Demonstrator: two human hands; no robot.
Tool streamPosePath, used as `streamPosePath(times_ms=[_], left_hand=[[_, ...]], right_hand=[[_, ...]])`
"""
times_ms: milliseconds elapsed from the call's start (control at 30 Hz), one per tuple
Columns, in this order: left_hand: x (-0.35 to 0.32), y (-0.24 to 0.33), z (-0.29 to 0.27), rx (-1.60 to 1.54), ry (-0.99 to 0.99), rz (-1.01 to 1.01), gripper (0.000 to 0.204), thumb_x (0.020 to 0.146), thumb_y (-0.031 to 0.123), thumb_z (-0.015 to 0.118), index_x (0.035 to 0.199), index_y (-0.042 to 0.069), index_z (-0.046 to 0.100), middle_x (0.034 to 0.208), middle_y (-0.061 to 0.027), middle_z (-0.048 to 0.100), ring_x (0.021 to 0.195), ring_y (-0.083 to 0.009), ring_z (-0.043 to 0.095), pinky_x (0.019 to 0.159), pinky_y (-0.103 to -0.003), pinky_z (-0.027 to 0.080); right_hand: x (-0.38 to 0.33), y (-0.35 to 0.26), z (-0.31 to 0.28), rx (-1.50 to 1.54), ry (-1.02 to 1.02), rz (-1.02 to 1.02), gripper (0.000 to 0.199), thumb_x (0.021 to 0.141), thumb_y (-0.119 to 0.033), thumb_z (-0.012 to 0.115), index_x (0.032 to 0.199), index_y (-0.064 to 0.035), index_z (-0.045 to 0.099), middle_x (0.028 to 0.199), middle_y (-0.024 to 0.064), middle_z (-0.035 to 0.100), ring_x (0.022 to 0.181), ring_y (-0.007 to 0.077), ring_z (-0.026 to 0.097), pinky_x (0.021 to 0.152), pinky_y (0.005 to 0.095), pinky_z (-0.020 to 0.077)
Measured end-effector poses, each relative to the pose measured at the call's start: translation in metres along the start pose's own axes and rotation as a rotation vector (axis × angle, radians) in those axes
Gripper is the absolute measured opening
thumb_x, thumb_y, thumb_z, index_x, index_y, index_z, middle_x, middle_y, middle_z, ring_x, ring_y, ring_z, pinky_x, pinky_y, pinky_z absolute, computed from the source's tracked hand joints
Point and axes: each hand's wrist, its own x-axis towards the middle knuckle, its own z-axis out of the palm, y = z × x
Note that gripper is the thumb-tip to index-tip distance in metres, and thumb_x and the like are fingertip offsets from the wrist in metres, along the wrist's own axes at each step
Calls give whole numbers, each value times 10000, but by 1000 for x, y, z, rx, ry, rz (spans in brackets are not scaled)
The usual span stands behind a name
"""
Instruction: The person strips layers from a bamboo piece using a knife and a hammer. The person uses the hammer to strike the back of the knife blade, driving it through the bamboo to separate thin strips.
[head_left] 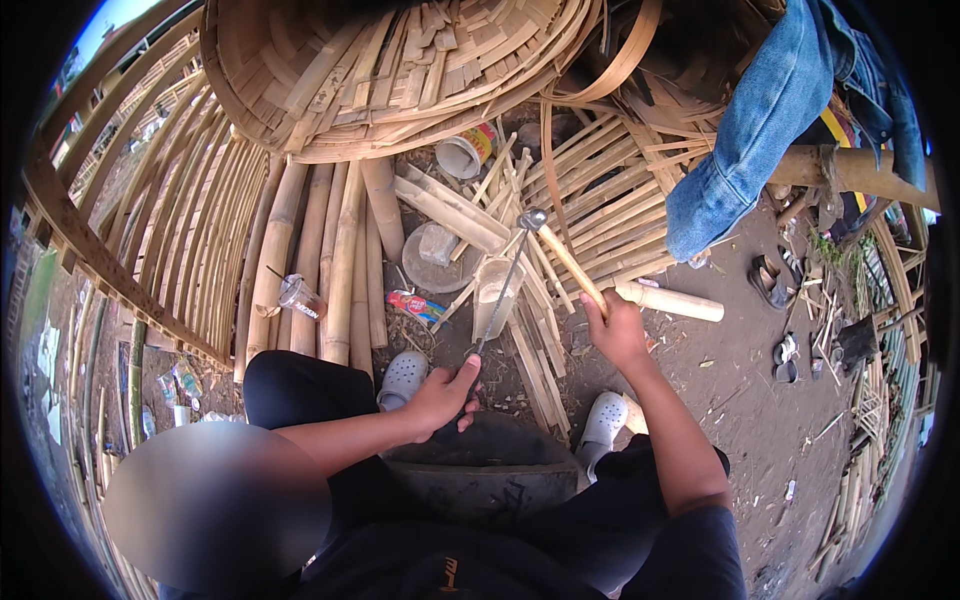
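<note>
My left hand [445, 398] is closed round the near end of a thin dark metal rod [503, 292], which slants up and away over a split bamboo piece [494, 278]. In my right hand [615, 330] is the wooden handle of a hammer [570, 262], gripped near its end. The hammer's metal head lies right at the rod's far end; whether they touch I cannot tell. Under and around them are loose bamboo strips [540, 345]. A grey block [437, 243] rests on a round grey slab just left of the bamboo piece.
Large woven bamboo baskets [400, 80] fill the far side. Bamboo poles [340, 265] lie at left, with a plastic cup [300, 296] on them. A denim garment [760, 130] hangs at far right. Shoes [768, 282] lie on the dirt. A dark rubber-like container [490, 470] sits between my legs.
</note>
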Motion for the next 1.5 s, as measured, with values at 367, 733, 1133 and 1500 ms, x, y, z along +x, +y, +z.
streamPosePath(times_ms=[367, 733, 1133, 1500], left_hand=[[6, 53, -45, 245, -74, -44, 249, 814, 162, 733, 780, 55, 511, 567, 18, 458, 423, -76, 453, 402, -253, 365], [38, 81, -84, 663, -166, 60, 144, 799, 99, 680, 833, 43, 552, 611, 6, 527, 449, -76, 476, 424, -252, 398], [42, 104, -105, 1376, 402, 347, 284, 723, 290, 689, 816, 22, 690, 885, -213, 664, 906, -376, 633, 788, -455, 502], [47, 92, -79, 1348, 553, 290, 301, 720, 238, 669, 845, -35, 670, 859, -264, 654, 875, -397, 649, 813, -447, 525]], right_hand=[[-11, 40, 19, 106, -168, 322, 325, 850, -271, 684, 669, -9, 622, 506, 51, 514, 479, 119, 464, 487, 324, 396], [1, 15, 8, 286, 44, 247, 331, 834, -201, 620, 608, 34, 563, 504, 143, 539, 464, 199, 529, 479, 384, 413], [14, -12, -19, 272, -30, 270, 440, 895, -300, 635, 603, 26, 595, 444, 112, 497, 390, 172, 446, 434, 363, 373], [24, -28, -9, 173, -189, 334, 440, 904, -326, 609, 634, 17, 556, 563, 107, 529, 515, 144, 500, 495, 339, 411]])
